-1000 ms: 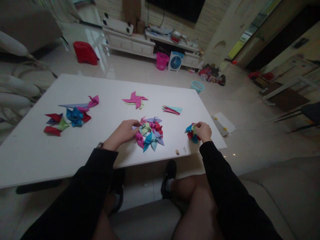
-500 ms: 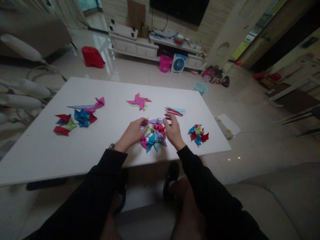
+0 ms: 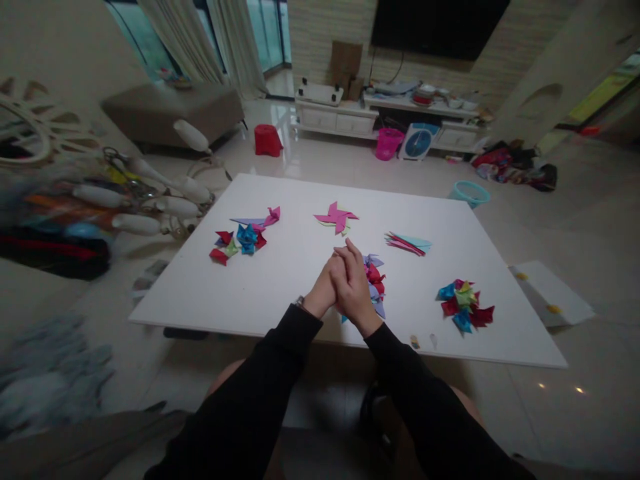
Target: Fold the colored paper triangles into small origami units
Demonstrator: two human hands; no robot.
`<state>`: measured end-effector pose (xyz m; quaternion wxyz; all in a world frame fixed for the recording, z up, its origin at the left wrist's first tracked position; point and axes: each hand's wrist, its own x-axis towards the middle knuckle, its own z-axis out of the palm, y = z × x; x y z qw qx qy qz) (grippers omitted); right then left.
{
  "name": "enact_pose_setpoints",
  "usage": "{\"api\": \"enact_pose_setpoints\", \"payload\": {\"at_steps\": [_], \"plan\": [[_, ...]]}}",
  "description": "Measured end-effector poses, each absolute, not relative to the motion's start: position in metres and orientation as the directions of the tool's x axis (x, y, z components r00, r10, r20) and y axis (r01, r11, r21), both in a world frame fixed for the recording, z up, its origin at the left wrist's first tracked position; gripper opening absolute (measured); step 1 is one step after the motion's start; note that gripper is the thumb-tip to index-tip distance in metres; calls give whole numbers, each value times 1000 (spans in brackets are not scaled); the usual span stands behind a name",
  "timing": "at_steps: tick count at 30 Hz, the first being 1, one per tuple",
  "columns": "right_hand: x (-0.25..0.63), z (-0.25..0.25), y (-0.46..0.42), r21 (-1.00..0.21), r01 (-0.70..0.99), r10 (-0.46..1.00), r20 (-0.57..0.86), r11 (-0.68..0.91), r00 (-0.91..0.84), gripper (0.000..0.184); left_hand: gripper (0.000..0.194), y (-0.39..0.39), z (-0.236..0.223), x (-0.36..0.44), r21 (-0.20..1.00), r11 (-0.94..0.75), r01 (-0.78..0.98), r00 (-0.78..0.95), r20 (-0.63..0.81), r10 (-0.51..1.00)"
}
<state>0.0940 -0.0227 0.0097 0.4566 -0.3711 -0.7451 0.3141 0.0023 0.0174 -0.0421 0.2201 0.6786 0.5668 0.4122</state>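
My left hand [image 3: 321, 295] and my right hand [image 3: 353, 287] are pressed together over the near middle of the white table [image 3: 280, 280], right hand laid over the left. They cover most of a pile of folded coloured paper pieces [image 3: 375, 277], which shows only at their right side. Whether either hand grips any paper is hidden. A second heap of folded pieces [image 3: 465, 305] lies to the right, apart from my hands. A third heap [image 3: 240, 240] lies at the left. Farther back lie a pink paper pinwheel [image 3: 336, 217] and a few flat paper sheets [image 3: 407, 243].
A white stand with rounded arms [image 3: 150, 200] is next to the table's left edge. On the floor are a white sheet [image 3: 550, 300] at the right, a teal basket [image 3: 469, 193], a pink bin [image 3: 389, 143], a blue fan [image 3: 419, 141] and a red stool [image 3: 268, 140].
My right hand left the right-hand heap, crossed to the middle pile and now rests against my left hand. The view has swung left and tilted up.
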Motion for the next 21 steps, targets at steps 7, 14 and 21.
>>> {"api": "enact_pose_setpoints", "payload": {"at_steps": [7, 14, 21], "plan": [[105, 12, -22, -803, 253, 835, 472, 540, -281, 33, 35, 16, -32, 12, 748, -205, 631, 52, 223, 973], [113, 11, -24, -804, 258, 835, 457, 535, -308, 38, 26, 6, -14, 15, 802, -189, 566, 36, 205, 978], [111, 13, -28, -774, 241, 778, 452, 585, -436, 43, 34, 4, -3, -26, 946, -73, 315, -221, 148, 964]]}}
